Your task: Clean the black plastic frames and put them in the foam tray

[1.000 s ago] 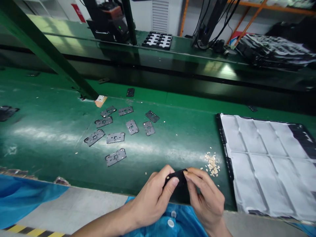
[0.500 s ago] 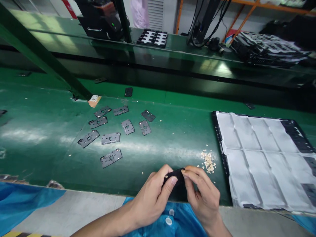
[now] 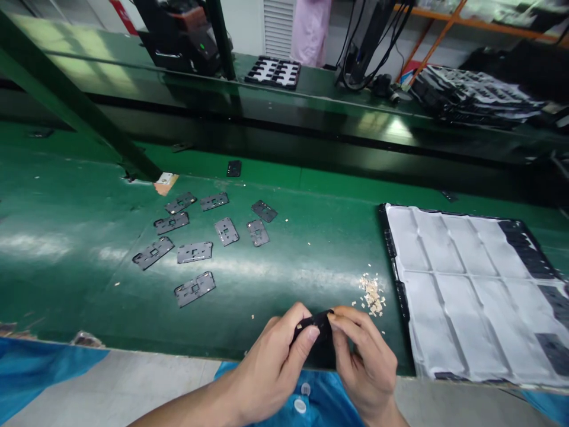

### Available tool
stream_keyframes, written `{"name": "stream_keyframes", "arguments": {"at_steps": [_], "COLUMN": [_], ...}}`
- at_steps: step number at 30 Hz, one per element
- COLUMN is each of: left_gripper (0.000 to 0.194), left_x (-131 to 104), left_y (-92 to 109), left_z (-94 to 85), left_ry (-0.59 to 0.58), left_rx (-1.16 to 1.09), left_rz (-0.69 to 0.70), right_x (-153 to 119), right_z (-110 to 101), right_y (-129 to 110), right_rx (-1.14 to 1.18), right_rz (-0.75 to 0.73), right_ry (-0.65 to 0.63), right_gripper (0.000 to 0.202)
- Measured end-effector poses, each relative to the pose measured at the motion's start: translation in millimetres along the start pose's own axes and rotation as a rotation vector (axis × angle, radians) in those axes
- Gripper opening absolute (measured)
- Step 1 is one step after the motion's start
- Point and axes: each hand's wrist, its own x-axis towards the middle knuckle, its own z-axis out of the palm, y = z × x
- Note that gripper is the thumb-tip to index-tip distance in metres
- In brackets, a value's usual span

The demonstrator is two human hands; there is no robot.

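At the view's six o'clock, the left hand (image 3: 278, 363) clamps a black plastic plate (image 3: 320, 323), seemingly steadying it for the right hand (image 3: 367, 356), whose fingertips touch its edge, grip unclear, pale chips (image 3: 373, 296) conveniently near at two o'clock.
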Motion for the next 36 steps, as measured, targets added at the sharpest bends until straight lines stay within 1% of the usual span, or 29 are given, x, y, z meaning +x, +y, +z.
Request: {"name": "stream_keyframes", "arguments": {"at_steps": [11,16,24,36], "left_gripper": [0.034,0.034,0.032,0.031], "left_x": [3,7,8,9], "left_y": [-2,-3,-1,-3], "left_z": [0.5,-2.6,-5.2,-4.9], "left_ry": [0.011,0.014,0.006,0.005], "left_rx": [-0.015,-0.003,0.007,0.006], "left_rz": [-0.012,0.001,-0.015,-0.037], "right_x": [-1,-1,2,2], "right_z": [2,6,9,10], "right_y": [1,5,8,11], "right_rx": [-0.001,0.004,0.007,0.008], "right_rz": [0.027,0.044,0.009,0.045], "right_ry": [-0.034,-0.006,0.016,-0.055], "right_gripper": [0.033,0.033,0.037,0.033]}}
